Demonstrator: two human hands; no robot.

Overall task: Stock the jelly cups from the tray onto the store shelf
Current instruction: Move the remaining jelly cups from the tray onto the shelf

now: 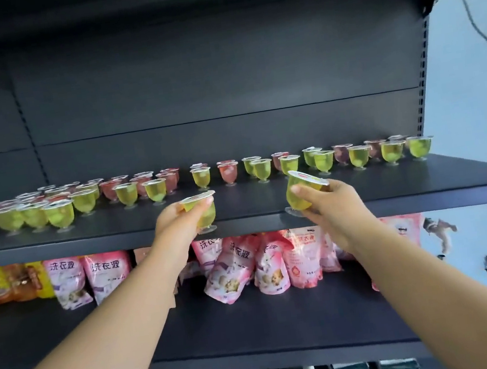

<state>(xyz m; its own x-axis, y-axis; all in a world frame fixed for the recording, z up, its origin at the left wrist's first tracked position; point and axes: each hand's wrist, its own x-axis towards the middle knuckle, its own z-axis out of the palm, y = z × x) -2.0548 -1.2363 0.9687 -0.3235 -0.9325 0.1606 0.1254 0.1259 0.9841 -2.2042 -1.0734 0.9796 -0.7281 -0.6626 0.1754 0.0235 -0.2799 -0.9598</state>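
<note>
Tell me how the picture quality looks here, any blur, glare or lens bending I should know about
Head view: wide-angle bending bows the shelf edge and stretches both forearms; the upper back panel is dark, low in detail; the jelly cup in the left hand and the tilted cup in the right hand look slightly soft; the bright right edge smears.

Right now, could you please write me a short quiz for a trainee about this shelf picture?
1. True or false: the left hand grips an upright yellow-green plastic jelly cup.
2. How is the second yellow-green jelly cup, gripped by the right hand, oriented? A) tilted B) upside down C) lying flat
3. Fill in: below the dark metal shelf holding rows of green and red jelly cups lie ____ pouches.

Key: 1 true; 2 A; 3 pink.
</note>
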